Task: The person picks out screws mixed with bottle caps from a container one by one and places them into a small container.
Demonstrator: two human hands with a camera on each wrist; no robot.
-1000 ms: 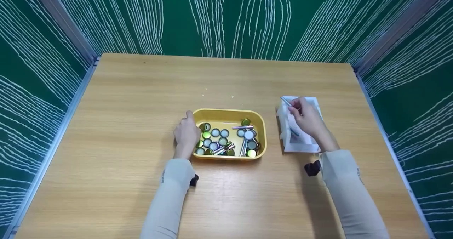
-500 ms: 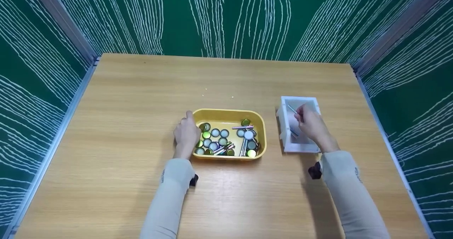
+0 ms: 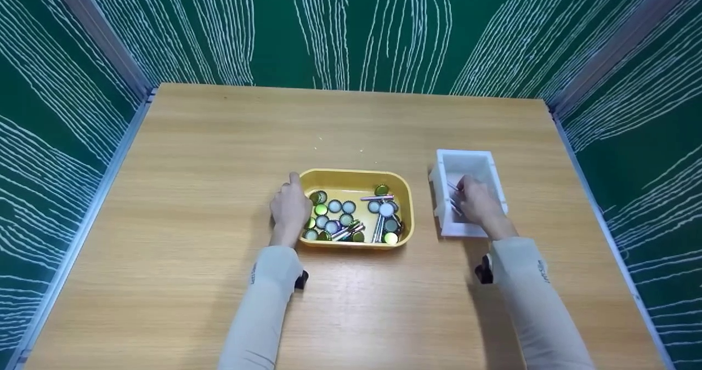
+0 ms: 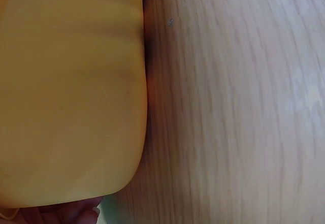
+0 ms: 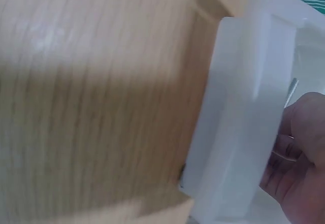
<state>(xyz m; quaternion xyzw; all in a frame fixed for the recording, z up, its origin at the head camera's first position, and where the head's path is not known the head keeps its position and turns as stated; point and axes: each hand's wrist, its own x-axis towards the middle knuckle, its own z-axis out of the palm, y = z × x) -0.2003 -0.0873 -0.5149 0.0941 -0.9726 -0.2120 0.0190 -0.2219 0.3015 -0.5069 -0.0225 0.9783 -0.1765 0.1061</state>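
My left hand [image 3: 290,208] holds the left end of a yellow plastic tray [image 3: 356,175]; some of its fingers [image 4: 76,214] show against the outer wall in the left wrist view. Bottle caps [image 3: 334,206] and shiny metal rods [image 3: 378,227] lie mixed inside the tray. Over on the right, my right hand [image 3: 478,203] reaches down into a white rectangular bin [image 3: 447,230]. It pinches a thin metal rod [image 3: 451,186], whose ridged end [image 5: 292,88] sticks up past the fingers in the right wrist view. Another rod [image 3: 456,209] lies in the bin, partly hidden by the hand.
Both containers stand on a wooden table [image 3: 351,299] with a gap between them. Small pale crumbs [image 3: 361,151] are scattered behind the tray. Green panels with white lines [image 3: 384,35] enclose the back and sides.
My right hand, with the metal rod, has moved from over the back of the white bin forward and down into it. The left hand and yellow tray have stayed in place.
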